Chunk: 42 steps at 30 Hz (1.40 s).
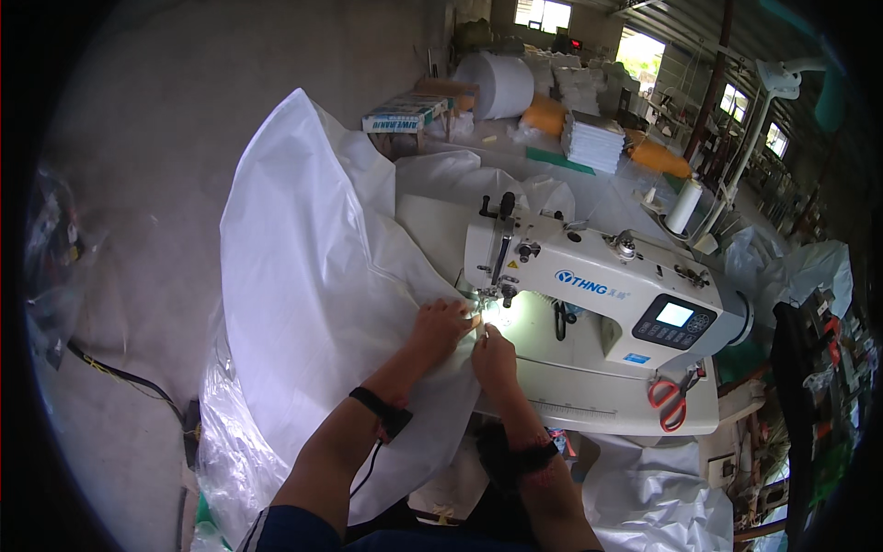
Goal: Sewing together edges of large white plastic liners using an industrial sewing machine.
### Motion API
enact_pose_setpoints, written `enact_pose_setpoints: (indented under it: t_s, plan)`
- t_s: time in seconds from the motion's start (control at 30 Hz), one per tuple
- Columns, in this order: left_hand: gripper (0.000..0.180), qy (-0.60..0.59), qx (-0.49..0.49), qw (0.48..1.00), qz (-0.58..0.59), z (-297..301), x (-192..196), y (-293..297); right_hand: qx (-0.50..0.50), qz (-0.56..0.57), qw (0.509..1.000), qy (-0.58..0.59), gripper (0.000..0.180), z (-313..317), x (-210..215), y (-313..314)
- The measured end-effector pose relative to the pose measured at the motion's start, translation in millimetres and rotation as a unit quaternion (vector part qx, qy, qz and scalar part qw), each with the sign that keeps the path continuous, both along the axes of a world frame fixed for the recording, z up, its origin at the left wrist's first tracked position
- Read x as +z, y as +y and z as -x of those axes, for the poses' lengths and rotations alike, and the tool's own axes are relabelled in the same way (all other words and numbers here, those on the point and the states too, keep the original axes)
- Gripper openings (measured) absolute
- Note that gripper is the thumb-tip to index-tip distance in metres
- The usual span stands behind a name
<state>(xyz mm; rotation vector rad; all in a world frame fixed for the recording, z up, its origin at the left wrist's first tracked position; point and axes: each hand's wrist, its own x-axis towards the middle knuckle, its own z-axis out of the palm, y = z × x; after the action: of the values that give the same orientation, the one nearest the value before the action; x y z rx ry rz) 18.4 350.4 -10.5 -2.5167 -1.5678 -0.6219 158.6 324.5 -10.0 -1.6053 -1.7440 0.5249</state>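
Observation:
A large white sheet of smooth, plastic-like fabric rises in a tall fold and drapes over the left of the sewing machine. Its right edge runs under the machine's lit needle area. My left hand grips the sheet just left of the presser foot, fingers bent over the fabric and thumb toward the needle. Close beside it, my right hand is closed in a pinch at the sheet's edge, in front of the needle. The pinched edge itself is mostly hidden by my fingers.
Red-handled scissors lie on the machine bed's right end. A thread cone stands behind the machine. Farther back are a big white roll, a stack of folded white sheets and a box. Clear plastic hangs at lower left.

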Motion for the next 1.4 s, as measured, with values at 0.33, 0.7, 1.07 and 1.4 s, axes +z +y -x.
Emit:
enact_pose_setpoints:
  t_s: [0.33,0.7,1.07,1.4]
  plan:
    - [0.027,0.032,0.009,0.999,-0.029,1,2,-6,0.052,0.059,0.970,-0.231,0.039,9,17,-12]
    - [0.025,-0.054,0.036,0.993,-0.100,6,9,-60,0.042,0.035,0.961,-0.272,0.031,22,20,0]
    - [0.017,0.011,0.142,0.970,0.196,13,-19,-269,0.123,0.226,0.943,0.210,0.040,-24,-28,-151]
    - [0.009,-0.129,0.088,0.980,0.126,53,26,-332,0.438,0.031,0.895,0.082,0.035,103,-204,-196]
